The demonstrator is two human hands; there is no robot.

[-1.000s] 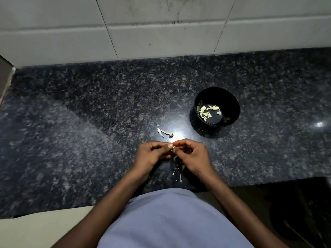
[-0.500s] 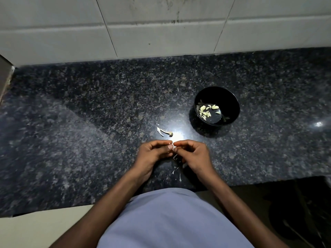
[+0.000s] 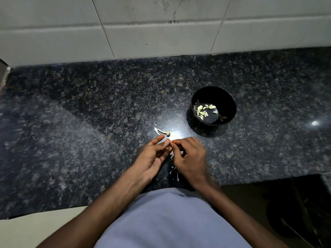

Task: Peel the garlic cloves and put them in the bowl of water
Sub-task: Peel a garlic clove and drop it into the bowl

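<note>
Dimly lit, speckled granite counter point(image 3: 89, 140) meets tiled wall point(image 3: 161, 33); left hand point(image 3: 152, 158) open, right hand point(image 3: 189, 158) perhaps pinching peel.

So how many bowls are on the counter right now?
1. A single black bowl stands on the dark granite counter, beyond and to the right of both hands, holding peeled garlic cloves. No other bowl shows; the dark lower right corner is unclear.

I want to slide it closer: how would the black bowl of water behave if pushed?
The round black bowl probably slides easily on the polished dark granite counter. Its base looks narrower than its rim, so a high push might tip it. The shallow water would likely slosh, stirring the peeled garlic cloves.
</note>
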